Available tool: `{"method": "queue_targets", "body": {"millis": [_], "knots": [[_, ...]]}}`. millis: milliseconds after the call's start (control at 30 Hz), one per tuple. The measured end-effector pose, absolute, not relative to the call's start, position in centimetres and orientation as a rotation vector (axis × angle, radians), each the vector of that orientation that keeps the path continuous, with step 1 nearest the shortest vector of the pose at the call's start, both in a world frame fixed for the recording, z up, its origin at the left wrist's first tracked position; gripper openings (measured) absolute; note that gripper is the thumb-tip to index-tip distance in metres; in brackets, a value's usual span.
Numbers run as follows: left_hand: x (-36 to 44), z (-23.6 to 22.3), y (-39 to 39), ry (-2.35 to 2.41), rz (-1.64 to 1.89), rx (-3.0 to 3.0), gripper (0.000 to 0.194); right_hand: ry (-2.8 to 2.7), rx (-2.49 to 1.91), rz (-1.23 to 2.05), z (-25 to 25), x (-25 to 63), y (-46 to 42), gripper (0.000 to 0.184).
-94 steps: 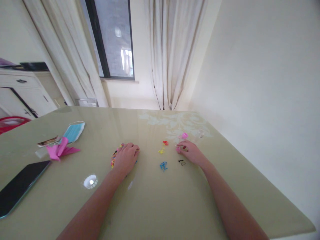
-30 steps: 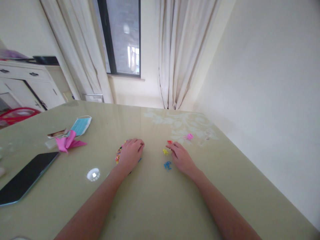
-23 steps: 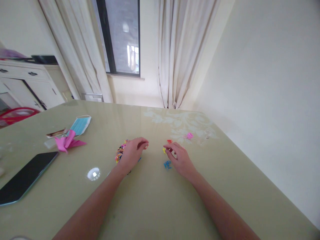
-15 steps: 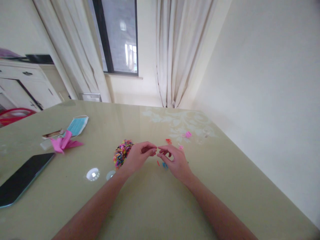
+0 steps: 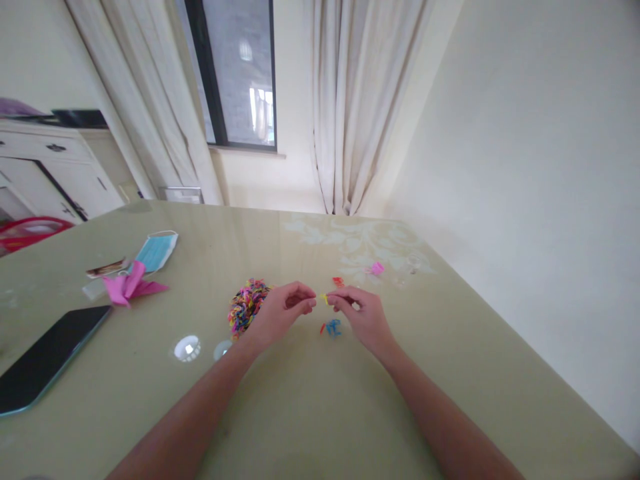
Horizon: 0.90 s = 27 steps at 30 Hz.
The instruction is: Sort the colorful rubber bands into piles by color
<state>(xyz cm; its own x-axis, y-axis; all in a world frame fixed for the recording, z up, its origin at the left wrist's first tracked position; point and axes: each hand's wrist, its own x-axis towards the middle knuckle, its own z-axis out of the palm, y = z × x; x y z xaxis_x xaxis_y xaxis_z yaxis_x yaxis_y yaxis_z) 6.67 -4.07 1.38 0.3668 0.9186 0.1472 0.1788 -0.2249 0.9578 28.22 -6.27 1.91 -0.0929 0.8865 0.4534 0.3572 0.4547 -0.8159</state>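
Note:
My left hand [image 5: 285,312] is closed in a pinch just right of a heap of small multicoloured rubber bands [image 5: 245,307]; what its fingertips hold is too small to make out. Facing it, my right hand [image 5: 365,317] pinches at a yellow rubber band [image 5: 324,299], with a small gap between the two hands. Below the fingertips lie blue rubber bands [image 5: 333,327], and a single red band [image 5: 323,329] sits at their left. Orange-red bands [image 5: 339,282] lie just beyond my right fingers. Farther back is a small pink bunch [image 5: 377,269].
On the left of the glossy table [image 5: 280,413] are a black phone [image 5: 53,353], a pink folded-paper piece [image 5: 131,287], a blue face mask [image 5: 157,252] and a thin brown-and-white strip [image 5: 107,268]. A wall [image 5: 525,200] runs along the right.
My left hand has come off the rubber band heap, moving right towards my right hand. The right hand has gone from the pink bands to the yellow ones. A red band now lies beside the blue.

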Motion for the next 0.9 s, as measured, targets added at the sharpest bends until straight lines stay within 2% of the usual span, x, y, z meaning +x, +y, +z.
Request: {"method": "queue_targets", "body": {"millis": [100,233,467,600,767,900], "knots": [[6.7,1.0,-4.3,1.090,0.857,1.877,0.022,-1.510,-1.052,0.772,3.0,29.3,-6.4,0.018],[7.0,0.2,-4.9,1.112,0.613,2.055,0.025,-1.421,-1.034,0.804,4.3,29.9,-7.1,0.020],[7.7,-0.4,-5.5,1.213,0.555,2.226,0.021,-1.407,-1.024,0.812,4.6,29.7,-7.4,0.024],[7.9,-0.5,-5.4,1.245,0.536,2.259,0.018,-1.470,-1.091,0.726,3.4,30.3,-6.5,0.024],[7.7,-0.4,-5.3,1.335,0.540,2.287,0.016,-1.752,-1.268,0.410,0.5,30.8,-4.8,0.020],[7.5,-0.1,-5.1,1.367,0.574,2.246,0.014,-1.946,-1.407,0.286,-1.4,30.4,-3.7,0.019]]}}
